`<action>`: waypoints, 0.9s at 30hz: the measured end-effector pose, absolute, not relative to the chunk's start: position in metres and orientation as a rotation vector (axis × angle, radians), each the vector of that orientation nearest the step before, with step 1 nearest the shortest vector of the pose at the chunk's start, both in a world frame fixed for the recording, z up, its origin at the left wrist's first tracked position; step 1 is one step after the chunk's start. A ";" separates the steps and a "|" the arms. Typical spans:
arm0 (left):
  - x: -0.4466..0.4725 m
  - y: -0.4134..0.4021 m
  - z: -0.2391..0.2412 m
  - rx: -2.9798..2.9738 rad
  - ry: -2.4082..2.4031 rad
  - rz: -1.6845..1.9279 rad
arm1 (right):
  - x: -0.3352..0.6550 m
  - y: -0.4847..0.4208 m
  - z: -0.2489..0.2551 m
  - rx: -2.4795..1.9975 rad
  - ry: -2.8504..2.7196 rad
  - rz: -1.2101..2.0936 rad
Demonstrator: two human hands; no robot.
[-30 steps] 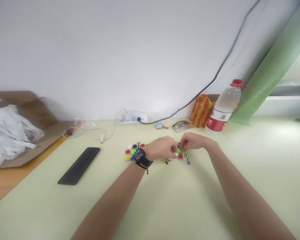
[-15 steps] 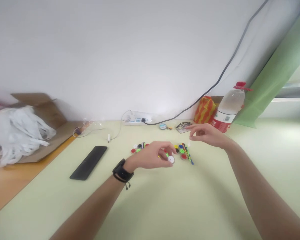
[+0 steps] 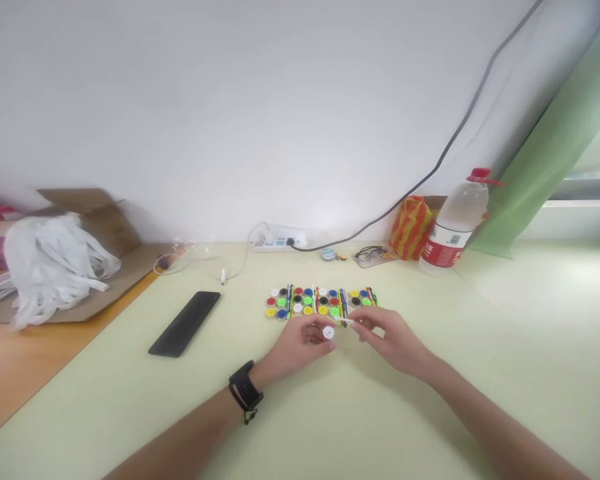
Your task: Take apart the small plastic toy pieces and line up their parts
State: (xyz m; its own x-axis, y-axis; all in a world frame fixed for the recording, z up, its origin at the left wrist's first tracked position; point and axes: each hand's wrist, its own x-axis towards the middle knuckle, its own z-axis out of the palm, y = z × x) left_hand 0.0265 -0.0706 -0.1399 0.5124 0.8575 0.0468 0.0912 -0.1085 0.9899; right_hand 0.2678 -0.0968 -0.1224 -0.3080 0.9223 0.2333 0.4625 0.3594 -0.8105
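Observation:
My left hand (image 3: 300,345), with a black watch on its wrist, pinches a small round pot with a white lid (image 3: 329,331) between thumb and fingers. A thin white stick (image 3: 345,320) is pinched in my right hand (image 3: 387,339), its tip pointing left toward the pot and a little above it. Just beyond both hands lie rows of small round pots with coloured lids (image 3: 299,308), in red, blue, green, yellow, black and white. Bundles of thin coloured sticks (image 3: 343,300) lie between the groups of pots.
A black slab-like object (image 3: 185,323) lies at left. Behind are a power strip (image 3: 275,243) with cables, a small round tin (image 3: 329,254) and a flat packet (image 3: 375,256). A large bottle (image 3: 453,227) and a striped bag (image 3: 411,227) stand right; white straps (image 3: 57,263) fill the far left.
My right hand has come down and left with the white stick, close to my left hand. My left hand has shifted slightly left and nearer, uncovering more of the pots.

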 end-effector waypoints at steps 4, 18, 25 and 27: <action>0.026 -0.071 -0.140 1.543 0.837 0.784 | 0.267 -0.095 -0.128 -1.266 -1.927 0.783; 0.022 -0.065 -0.143 1.483 0.781 0.733 | 0.250 -0.104 -0.137 -1.062 -1.701 1.097; 0.025 -0.070 -0.131 1.537 0.733 0.710 | 0.241 -0.106 -0.145 -0.991 -1.787 1.149; 0.026 -0.071 -0.131 1.577 0.750 0.731 | 0.241 -0.107 -0.145 -0.991 -1.835 1.116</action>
State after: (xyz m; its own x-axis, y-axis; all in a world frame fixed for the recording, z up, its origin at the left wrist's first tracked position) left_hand 0.0260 -0.0710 -0.1309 0.5969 0.8009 0.0477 0.0686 -0.1101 0.9915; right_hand 0.2412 -0.1068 -0.1449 -0.4126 0.8876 0.2049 0.2267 0.3179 -0.9206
